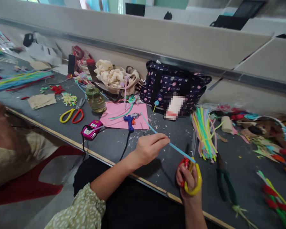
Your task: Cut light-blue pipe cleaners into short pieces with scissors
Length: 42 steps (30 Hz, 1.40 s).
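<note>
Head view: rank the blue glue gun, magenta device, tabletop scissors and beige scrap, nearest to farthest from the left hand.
1. Blue glue gun: mostly on the pink sheet.
2. Magenta device: left of the sheet.
3. Tabletop scissors: farther left.
4. Beige scrap: leftmost of these.

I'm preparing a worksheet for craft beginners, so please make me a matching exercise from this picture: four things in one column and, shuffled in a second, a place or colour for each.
Column one
1. Light-blue strip
2. Glue gun
3. Nearer scissors
4. Tied bundle of strips

Column two
A. Held in the right hand
B. Mostly yellow, green and pink
C. Pinched in the left hand
D. Lying partly on the pink sheet

Right pairs: 1-C, 2-D, 3-A, 4-B
</note>
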{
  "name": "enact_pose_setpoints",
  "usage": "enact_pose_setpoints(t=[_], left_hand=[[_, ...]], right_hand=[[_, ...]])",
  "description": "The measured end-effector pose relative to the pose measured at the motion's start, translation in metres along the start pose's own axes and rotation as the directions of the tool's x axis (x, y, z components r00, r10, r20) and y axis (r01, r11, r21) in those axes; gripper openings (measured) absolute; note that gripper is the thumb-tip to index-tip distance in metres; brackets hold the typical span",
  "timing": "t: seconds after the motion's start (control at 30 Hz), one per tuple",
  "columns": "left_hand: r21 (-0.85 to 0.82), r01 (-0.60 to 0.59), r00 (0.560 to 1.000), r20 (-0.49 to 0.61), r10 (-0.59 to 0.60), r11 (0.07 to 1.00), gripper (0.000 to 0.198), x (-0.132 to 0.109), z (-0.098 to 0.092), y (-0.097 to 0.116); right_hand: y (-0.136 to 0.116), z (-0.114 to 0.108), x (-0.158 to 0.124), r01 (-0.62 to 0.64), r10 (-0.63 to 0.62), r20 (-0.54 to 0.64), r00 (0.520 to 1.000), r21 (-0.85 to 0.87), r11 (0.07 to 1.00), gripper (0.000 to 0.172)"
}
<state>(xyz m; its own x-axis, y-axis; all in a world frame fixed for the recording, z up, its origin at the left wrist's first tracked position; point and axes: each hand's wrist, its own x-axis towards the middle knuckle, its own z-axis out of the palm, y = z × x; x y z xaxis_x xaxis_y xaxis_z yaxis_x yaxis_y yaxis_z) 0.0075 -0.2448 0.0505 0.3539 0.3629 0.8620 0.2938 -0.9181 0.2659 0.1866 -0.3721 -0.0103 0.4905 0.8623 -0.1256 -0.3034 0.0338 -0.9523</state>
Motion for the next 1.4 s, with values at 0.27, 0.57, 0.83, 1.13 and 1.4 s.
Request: enact_pose_setpoints(t=[0.27, 0.57, 0.83, 1.13, 1.4], left_hand=[[0.012, -0.138, 0.99, 0.008, 0.138, 0.99, 0.024, -0.008, 0.018, -0.005], [0.099, -0.108, 0.991, -0.07, 0.116, 0.989, 0.019, -0.013, 0.027, -0.011], [0.079, -0.035, 0.993, -0.108, 0.044, 0.996, 0.02, -0.017, 0.033, -0.018], [0.098, -0.043, 0.99, -0.126, 0.055, 0.994, 0.016, -0.019, 0.039, -0.022], [0.044, -0.133, 0.989, -0.055, 0.135, 0.99, 0.023, -0.028, 0.04, -0.018]], right_hand=[[-0.003, 0.0, -0.006, -0.025, 0.026, 0.035, 0.999, -0.04, 0.999, 0.043], [0.005, -0.013, -0.011, 0.038, -0.036, 0.061, 0.998, -0.04, 0.998, 0.053], [-0.008, 0.009, -0.001, 0.196, -0.196, -0.005, 0.981, 0.058, 0.979, 0.044], [-0.021, 0.018, 0.013, 0.098, -0.093, -0.115, 0.989, 0.035, 0.995, 0.033], [-0.017, 0.027, 0.012, 0.256, -0.265, -0.155, 0.952, -0.076, 0.964, 0.047]])
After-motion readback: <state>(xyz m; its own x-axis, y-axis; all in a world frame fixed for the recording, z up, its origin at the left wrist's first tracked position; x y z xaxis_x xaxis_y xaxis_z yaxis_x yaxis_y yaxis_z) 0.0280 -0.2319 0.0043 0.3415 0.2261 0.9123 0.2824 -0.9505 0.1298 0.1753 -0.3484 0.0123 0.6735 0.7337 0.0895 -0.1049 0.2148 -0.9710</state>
